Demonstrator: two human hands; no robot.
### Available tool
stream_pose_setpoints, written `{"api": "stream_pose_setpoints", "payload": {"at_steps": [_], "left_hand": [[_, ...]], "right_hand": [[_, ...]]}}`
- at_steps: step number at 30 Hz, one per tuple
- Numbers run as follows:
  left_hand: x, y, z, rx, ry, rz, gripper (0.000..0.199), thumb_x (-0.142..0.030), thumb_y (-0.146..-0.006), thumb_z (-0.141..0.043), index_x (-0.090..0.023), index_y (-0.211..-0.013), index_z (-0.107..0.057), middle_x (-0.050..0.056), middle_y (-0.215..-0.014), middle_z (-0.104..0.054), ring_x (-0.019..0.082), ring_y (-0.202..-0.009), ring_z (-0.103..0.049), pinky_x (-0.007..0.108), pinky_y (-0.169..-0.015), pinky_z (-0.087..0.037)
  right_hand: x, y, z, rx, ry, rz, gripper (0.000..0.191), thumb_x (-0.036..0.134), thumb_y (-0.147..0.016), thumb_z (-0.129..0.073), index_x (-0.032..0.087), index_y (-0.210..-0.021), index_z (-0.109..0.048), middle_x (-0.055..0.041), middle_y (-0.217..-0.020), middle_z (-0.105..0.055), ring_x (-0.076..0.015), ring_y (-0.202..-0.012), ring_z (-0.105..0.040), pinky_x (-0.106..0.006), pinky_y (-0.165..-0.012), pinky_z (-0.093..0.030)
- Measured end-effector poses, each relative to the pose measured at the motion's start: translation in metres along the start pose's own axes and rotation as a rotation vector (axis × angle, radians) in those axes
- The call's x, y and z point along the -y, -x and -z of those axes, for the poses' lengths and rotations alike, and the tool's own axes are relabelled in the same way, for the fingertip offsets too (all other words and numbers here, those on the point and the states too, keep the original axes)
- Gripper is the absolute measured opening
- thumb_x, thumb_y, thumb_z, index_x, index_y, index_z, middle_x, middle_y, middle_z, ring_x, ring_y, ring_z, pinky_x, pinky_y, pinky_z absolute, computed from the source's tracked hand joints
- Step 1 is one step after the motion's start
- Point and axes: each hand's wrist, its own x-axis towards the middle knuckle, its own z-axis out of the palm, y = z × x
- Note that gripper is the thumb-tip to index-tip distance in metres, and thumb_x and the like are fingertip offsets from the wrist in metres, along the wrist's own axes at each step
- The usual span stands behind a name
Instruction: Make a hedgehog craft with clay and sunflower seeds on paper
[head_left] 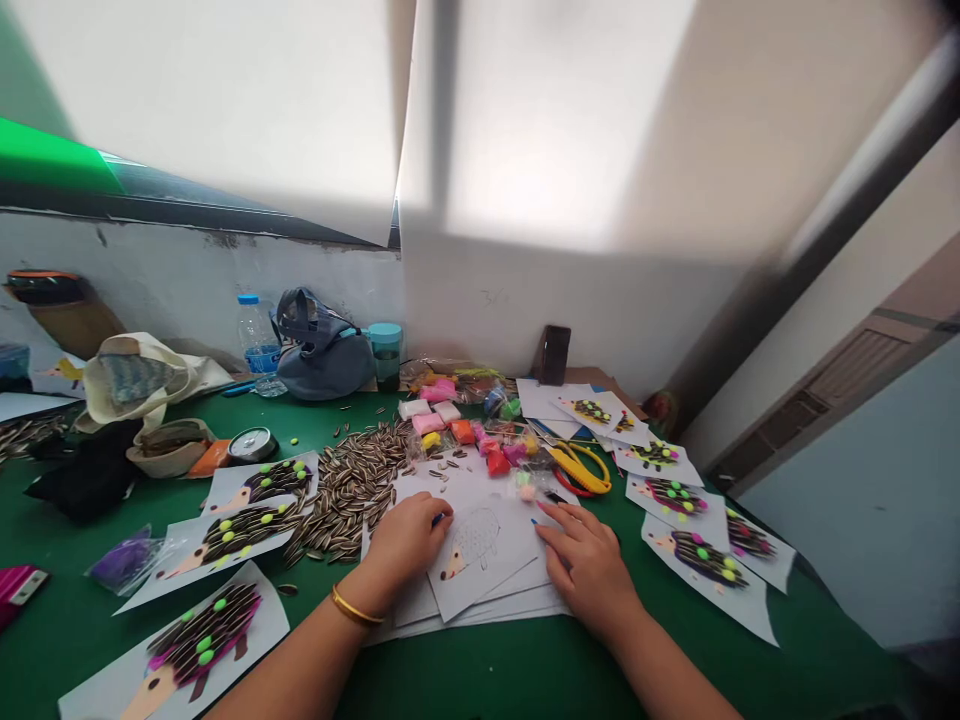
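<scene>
Strong daylight comes through the pale blind (pixel 525 130) above the table (pixel 450 665), whitest near the blind's middle, where fine detail washes out. A vertical shadow band runs down it, left of that glare, and its right part falls into soft grey-beige shade. Below the blind the light is dimmer: the table reads deep green, evenly lit, with only faint shadows. The far corner right of the blind is darkest. Wide-angle distortion stretches shapes toward the edges. Focus is fair around the table's middle, softer at its sides.
</scene>
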Motion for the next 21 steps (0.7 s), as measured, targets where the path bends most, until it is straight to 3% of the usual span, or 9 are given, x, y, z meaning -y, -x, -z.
{"api": "stream_pose_setpoints", "payload": {"at_steps": [10,14,21], "left_hand": [[-0.0012,-0.0009,0.0012,0.019,-0.009,0.011,0.026,-0.029,-0.091,-0.048,-0.024,-0.103,-0.071,0.005,-0.101,-0.068,0.021,-0.096,-0.062,0.029,-0.08,-0.042],[-0.0001,-0.0009,0.0002,0.018,-0.002,0.011,0.026,-0.03,-0.091,-0.048,-0.025,-0.102,-0.07,0.005,-0.101,-0.068,0.021,-0.096,-0.062,0.03,-0.079,-0.042],[0.0006,-0.0017,-0.0015,0.001,0.005,0.003,0.024,-0.029,-0.091,-0.049,-0.025,-0.101,-0.071,0.004,-0.1,-0.068,0.021,-0.095,-0.062,0.03,-0.078,-0.042]], "right_hand": [[0.0034,-0.0083,-0.0012,0.1,0.028,-0.059,0.046,0.023,-0.085,-0.048,0.031,-0.128,-0.061,-0.0034,-0.139,-0.056,-0.028,-0.127,-0.046,-0.045,-0.096,-0.041],[0.005,-0.0097,-0.0009,0.129,0.01,-0.045,0.044,0.022,-0.084,-0.048,0.032,-0.125,-0.063,-0.0031,-0.139,-0.055,-0.028,-0.127,-0.046,-0.047,-0.098,-0.039],[-0.001,-0.0073,0.0,0.073,-0.062,-0.089,0.04,0.02,-0.087,-0.042,0.024,-0.121,-0.064,-0.0069,-0.126,-0.063,-0.025,-0.122,-0.051,-0.04,-0.095,-0.042]]}}
